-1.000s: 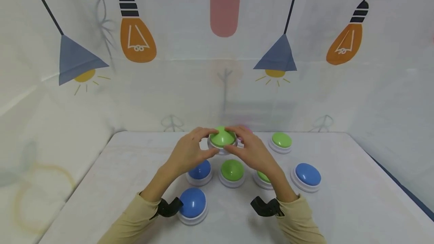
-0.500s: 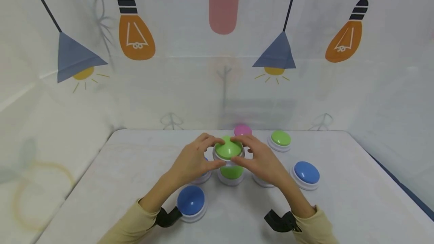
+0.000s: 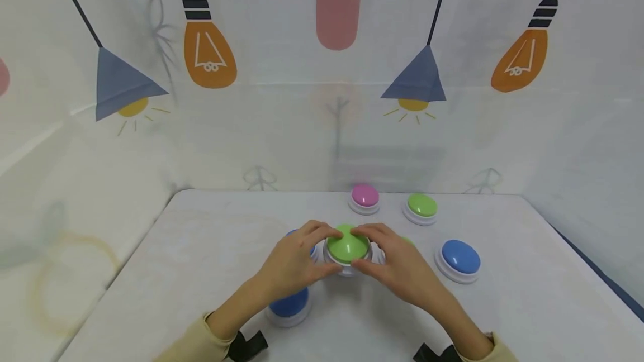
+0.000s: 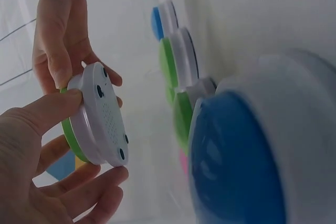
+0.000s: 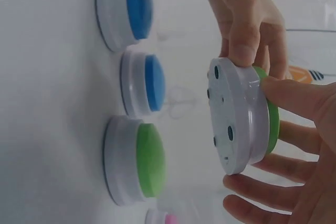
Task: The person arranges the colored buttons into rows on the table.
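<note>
Both hands hold one green push button [image 3: 347, 246] with a white base between them, raised off the table. My left hand [image 3: 297, 256] grips its left side with thumb and fingers, and my right hand [image 3: 402, 264] grips the right side. Small dark round spots mark the button's white underside [image 4: 107, 116] in the left wrist view. In the head view the lifted button covers another green button [image 5: 151, 161], which the right wrist view shows standing on the table. A blue button [image 3: 289, 305] stands below my left wrist, partly covered by it.
On the white table [image 3: 216, 222] stand a pink button [image 3: 364, 196] and a green button [image 3: 421, 206] at the back. Another blue button [image 3: 460, 258] is at the right. My hands partly cover a blue and a green button. A printed cloth wall [image 3: 282, 127] rises behind.
Both hands have brought the held green button nearer to me and slightly right, over the table's middle. The pink button behind, earlier mostly covered, now shows fully.
</note>
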Demonstrator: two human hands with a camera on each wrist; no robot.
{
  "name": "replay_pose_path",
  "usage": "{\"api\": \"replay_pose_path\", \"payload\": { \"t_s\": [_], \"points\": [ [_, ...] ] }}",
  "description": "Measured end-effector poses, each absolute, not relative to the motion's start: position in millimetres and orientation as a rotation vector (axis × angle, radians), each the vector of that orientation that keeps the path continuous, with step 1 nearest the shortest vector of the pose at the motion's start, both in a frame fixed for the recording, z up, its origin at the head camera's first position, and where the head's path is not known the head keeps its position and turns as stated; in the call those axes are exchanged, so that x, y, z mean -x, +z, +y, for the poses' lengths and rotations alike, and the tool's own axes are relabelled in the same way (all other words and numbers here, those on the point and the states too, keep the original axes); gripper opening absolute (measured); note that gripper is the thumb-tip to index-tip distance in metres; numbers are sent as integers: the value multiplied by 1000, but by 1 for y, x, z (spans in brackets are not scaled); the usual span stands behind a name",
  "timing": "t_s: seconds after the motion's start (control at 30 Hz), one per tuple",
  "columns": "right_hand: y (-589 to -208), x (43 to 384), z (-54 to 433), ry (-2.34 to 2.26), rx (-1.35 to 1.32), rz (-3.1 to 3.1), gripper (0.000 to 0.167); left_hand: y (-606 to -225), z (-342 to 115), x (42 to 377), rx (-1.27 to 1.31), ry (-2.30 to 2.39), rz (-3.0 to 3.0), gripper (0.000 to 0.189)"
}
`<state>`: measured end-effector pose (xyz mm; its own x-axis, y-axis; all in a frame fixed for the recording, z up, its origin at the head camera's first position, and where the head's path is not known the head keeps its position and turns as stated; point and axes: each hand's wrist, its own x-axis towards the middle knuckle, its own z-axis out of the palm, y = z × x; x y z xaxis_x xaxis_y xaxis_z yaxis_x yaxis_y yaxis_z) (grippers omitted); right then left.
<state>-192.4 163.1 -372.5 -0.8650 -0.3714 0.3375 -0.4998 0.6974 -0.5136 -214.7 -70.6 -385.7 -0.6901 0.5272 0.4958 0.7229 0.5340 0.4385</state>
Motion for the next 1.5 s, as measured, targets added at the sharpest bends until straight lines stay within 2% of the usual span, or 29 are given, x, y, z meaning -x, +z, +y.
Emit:
{"api": "replay_pose_path", "payload": {
  "t_s": [0.27, 0.77, 1.5],
  "points": [
    [-381, 180, 161, 847, -697, -2723, 51, -393, -71, 201, 1035, -876, -2568, 54],
    [-405, 161, 162, 734, -878, -2747, 46, -420, -69, 184, 1134, -680, -2613, 56],
    [-411, 162, 164, 712, -797, -3034, 50, -429, -53, 180, 1177, -544, -2719, 53]
  ]
}}
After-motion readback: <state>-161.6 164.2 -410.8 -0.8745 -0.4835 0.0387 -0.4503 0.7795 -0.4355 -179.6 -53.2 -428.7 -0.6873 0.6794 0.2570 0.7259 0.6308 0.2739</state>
